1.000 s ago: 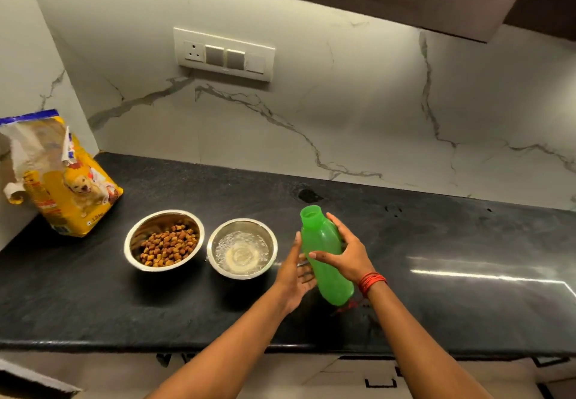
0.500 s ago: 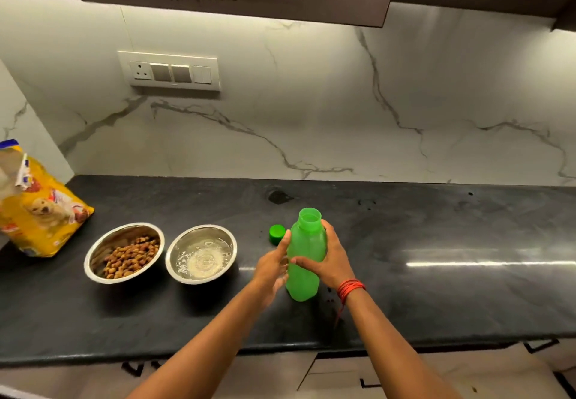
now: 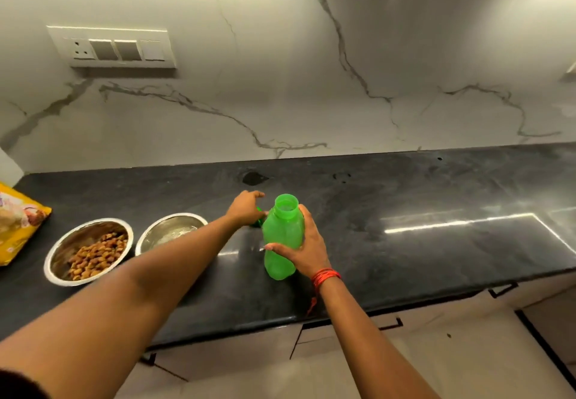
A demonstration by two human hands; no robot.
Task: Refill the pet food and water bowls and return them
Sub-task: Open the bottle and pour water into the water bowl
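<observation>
A green plastic bottle (image 3: 282,236) stands upright and uncapped on the black counter (image 3: 405,252), with my right hand (image 3: 307,250) wrapped around its side. My left hand (image 3: 246,208) reaches past the bottle and closes over its small green cap (image 3: 257,223) on the counter; most of the cap is hidden under my fingers. To the left sit two steel bowls: one (image 3: 88,250) holds brown kibble, the other (image 3: 170,233) holds water and is partly covered by my left forearm.
A yellow pet food bag (image 3: 18,227) lies at the far left edge of the counter. A marble backsplash with a switch panel (image 3: 112,47) rises behind. Cabinet fronts (image 3: 389,336) run below the counter's front edge.
My left hand left the bottle's side and reached back to the green cap behind it. The bottle stays upright in my right hand. The view has shifted right and down.
</observation>
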